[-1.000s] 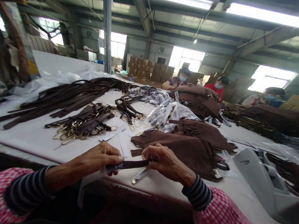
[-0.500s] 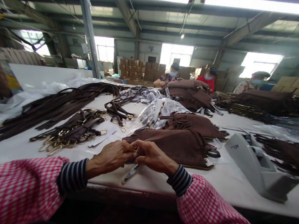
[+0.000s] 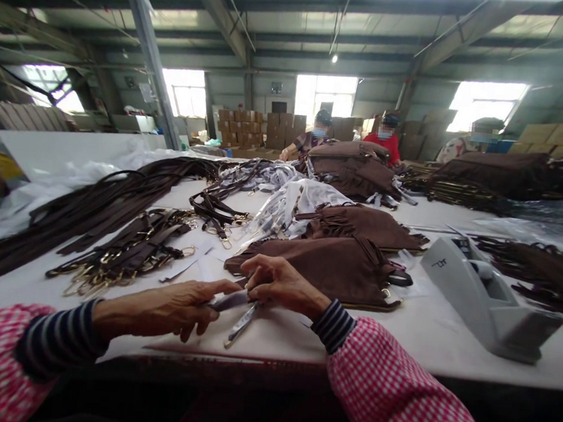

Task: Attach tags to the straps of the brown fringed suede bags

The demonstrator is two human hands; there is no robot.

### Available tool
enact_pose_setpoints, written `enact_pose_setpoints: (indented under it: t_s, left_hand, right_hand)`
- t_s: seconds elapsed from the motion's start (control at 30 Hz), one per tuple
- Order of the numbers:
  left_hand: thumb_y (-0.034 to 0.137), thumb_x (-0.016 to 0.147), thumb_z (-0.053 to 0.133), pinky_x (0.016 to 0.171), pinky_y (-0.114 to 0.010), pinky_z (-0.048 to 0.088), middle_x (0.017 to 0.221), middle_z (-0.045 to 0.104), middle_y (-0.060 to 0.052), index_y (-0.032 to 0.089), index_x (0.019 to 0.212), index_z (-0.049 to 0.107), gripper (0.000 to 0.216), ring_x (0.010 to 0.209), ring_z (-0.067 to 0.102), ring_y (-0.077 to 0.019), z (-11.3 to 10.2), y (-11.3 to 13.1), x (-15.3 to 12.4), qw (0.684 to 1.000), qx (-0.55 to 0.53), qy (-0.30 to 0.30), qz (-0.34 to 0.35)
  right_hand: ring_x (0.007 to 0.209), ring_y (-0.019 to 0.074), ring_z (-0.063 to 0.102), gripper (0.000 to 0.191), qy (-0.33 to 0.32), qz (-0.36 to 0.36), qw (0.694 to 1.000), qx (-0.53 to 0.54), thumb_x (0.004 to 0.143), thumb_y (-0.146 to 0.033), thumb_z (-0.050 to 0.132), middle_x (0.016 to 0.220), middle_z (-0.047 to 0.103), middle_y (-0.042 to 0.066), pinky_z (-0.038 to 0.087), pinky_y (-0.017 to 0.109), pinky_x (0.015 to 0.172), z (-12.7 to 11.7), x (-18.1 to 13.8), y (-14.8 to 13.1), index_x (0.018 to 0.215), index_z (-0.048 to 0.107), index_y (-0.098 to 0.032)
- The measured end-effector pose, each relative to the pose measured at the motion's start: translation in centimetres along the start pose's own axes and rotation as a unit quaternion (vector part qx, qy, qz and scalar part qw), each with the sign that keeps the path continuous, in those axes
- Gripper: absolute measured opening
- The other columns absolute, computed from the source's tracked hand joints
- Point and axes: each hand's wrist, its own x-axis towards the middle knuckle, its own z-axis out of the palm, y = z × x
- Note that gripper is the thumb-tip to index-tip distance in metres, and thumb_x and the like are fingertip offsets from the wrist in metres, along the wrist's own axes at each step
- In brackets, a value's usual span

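The white-topped table (image 3: 373,341) filled the foreground, its front edge running just below both hands. Long dark straps (image 3: 112,194) were heaped along its left side. A brown fringed bag (image 3: 340,267) lay just beyond the right hand, and the white top showed between it and the grey tape dispenser (image 3: 487,306). A dark handwritten-looking mark on the dispenser's side could not be read with certainty. A bundle of short straps with gold-coloured clips (image 3: 131,249) lay beyond the left hand. That left hand (image 3: 160,309) had its index finger stretched out, the others curled, and held one end of a greyish strip (image 3: 232,300); the right hand (image 3: 284,285) pinched the other end narrowly. The strip spanned the gap between the hands, near the table's front edge. Smallest was a slim wrapped piece (image 3: 240,325), lying just below the right fingertips and pointing toward that edge.
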Motion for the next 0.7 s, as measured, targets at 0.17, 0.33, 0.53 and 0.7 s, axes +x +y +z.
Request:
enact_pose_setpoints:
  t_s: [0.17, 0.33, 0.53, 0.7]
  left_hand:
    - [0.044, 0.092, 0.052, 0.057, -0.024, 0.046, 0.076, 0.065, 0.001, 0.02, 0.112, 0.051, 0.032, 0.059, 0.057, -0.013, 1.5, -0.6, 1.6, 0.992, -0.12, 0.006, 0.026]
    - [0.05, 0.084, 0.063, 0.048, -0.021, 0.039, 0.07, 0.069, -0.001, 0.019, 0.091, 0.05, 0.035, 0.048, 0.053, -0.0097, 2.1, -1.2, 2.5, 0.973, -0.227, 0.039, -0.005]
    - [0.045, 0.079, 0.07, 0.052, -0.021, 0.046, 0.078, 0.075, -0.01, 0.013, 0.094, 0.058, 0.037, 0.056, 0.063, -0.0124, 1.8, -0.5, 2.8, 0.958, -0.281, 0.019, -0.052]
    - [0.048, 0.071, 0.076, 0.05, -0.021, 0.047, 0.072, 0.073, -0.009, 0.012, 0.085, 0.063, 0.041, 0.055, 0.063, -0.0133, 1.9, 0.6, 3.8, 0.947, -0.315, 0.018, -0.053]
  right_hand:
    - [0.065, 0.0123, 0.06, 0.05, 0.025, 0.014, 0.999, 0.021, 0.068, -0.018, 0.079, 0.079, 0.067, 0.001, 0.047, 0.025, 0.062, 0.2, -0.1, -0.2, 0.115, 0.062, -0.015]
    - [0.069, 0.0122, 0.06, 0.048, 0.076, 0.024, 0.996, 0.028, 0.068, -0.01, 0.067, 0.094, 0.066, 0.003, 0.051, 0.025, 0.062, 0.3, -0.6, -0.9, 0.115, 0.062, -0.017]
    - [0.074, 0.0134, 0.06, 0.046, 0.127, 0.005, 0.992, -0.025, 0.065, -0.006, 0.056, 0.094, 0.064, 0.003, 0.05, 0.023, 0.058, 0.7, -1.4, -0.8, 0.11, 0.059, -0.016]
    - [0.07, 0.0127, 0.059, 0.049, 0.126, -0.006, 0.991, -0.053, 0.066, -0.005, 0.057, 0.084, 0.065, 0.0, 0.048, 0.023, 0.059, 1.4, -1.6, 0.0, 0.113, 0.056, -0.017]
